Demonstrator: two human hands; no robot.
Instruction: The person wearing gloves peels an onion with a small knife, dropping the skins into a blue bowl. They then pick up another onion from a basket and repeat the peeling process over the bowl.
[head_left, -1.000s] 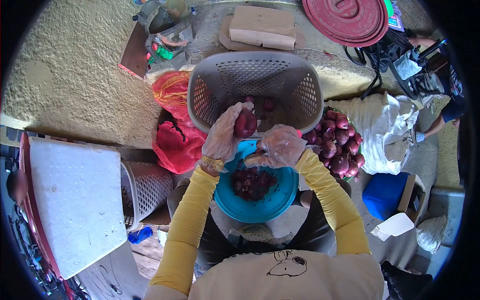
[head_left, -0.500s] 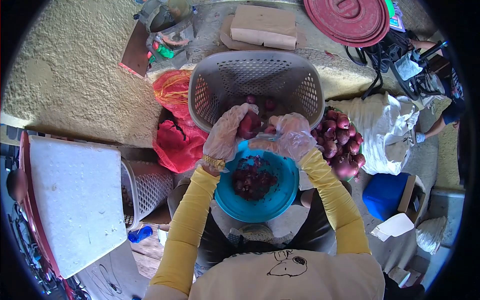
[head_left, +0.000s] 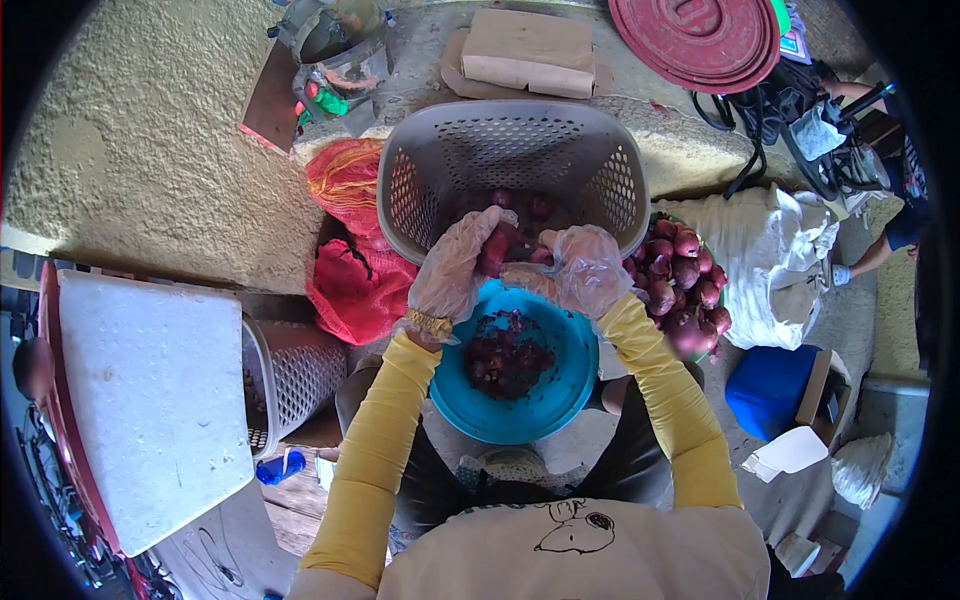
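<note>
Both of my hands wear clear plastic gloves and meet over the front rim of a grey perforated basket [head_left: 510, 112]. My left hand [head_left: 455, 262] is wrapped round a red onion [head_left: 496, 248]. Close beside it, my right hand [head_left: 588, 268] has its fingers curled in near the onion; what they grip is hidden by the glove and fingers. Two red onions, one of them this onion [head_left: 541, 207], lie at the bottom of the basket. Below my hands, a blue basin [head_left: 575, 400] holds a heap of dark red onion skins [head_left: 508, 360].
A pile of red onions [head_left: 680, 275] lies at right beside a white sack [head_left: 765, 270]. Red mesh bags [head_left: 350, 285] sit left of the basket. Farther left are a white foam board [head_left: 150, 400] and another basket [head_left: 305, 370]. A blue container [head_left: 770, 390] stands at right.
The onion in my left hand has turned slightly and shows less of itself. My right hand has shifted a little; its fingers sit slightly higher. The surroundings stay the same.
</note>
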